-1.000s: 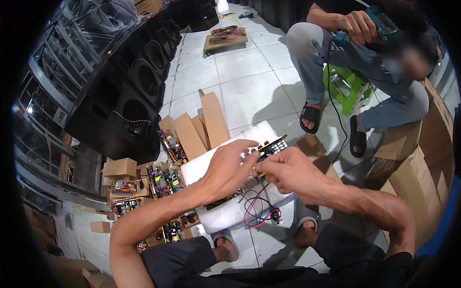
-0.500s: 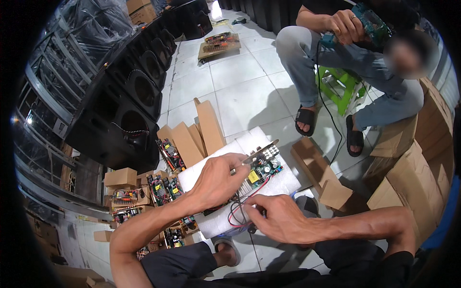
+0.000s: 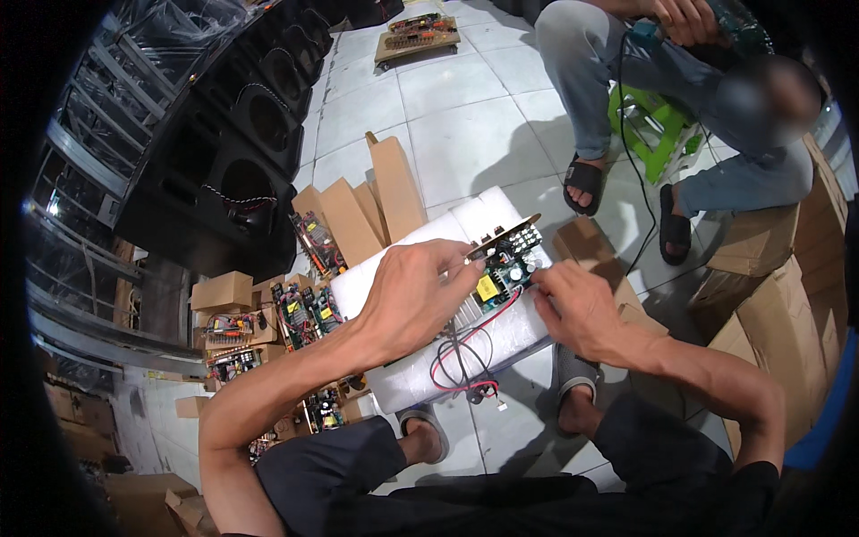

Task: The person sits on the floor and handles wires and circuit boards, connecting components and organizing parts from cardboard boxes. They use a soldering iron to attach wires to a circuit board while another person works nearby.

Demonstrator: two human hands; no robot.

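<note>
An amplifier circuit board (image 3: pixel 486 288) with a yellow-wrapped transformer, capacitors and a metal panel (image 3: pixel 512 234) along its far side lies on a white foam block (image 3: pixel 394 383) in front of me. My left hand (image 3: pixel 413 288) is closed on the board's left part, thumb and fingers pinching by the panel's end. At the board's right end my right hand (image 3: pixel 586 313) has its fingers curled in against the edge, by a round capacitor; the fingertips are partly hidden. Red and black wires (image 3: pixel 465 365) hang loosely over the foam's near side, ending in a small white plug.
Several similar boards (image 3: pixel 304 313) and cardboard boxes (image 3: pixel 351 224) lie to the left. Black speaker cabinets (image 3: pixel 224 210) line the far left. At right sits a person on a green stool (image 3: pixel 658 134), holding a corded green tool (image 3: pixel 743 27), near open cartons (image 3: pixel 761 322).
My right hand has left the wires and moved right and away from me to the board's right end. The wires now hang loose. My left hand still holds the board.
</note>
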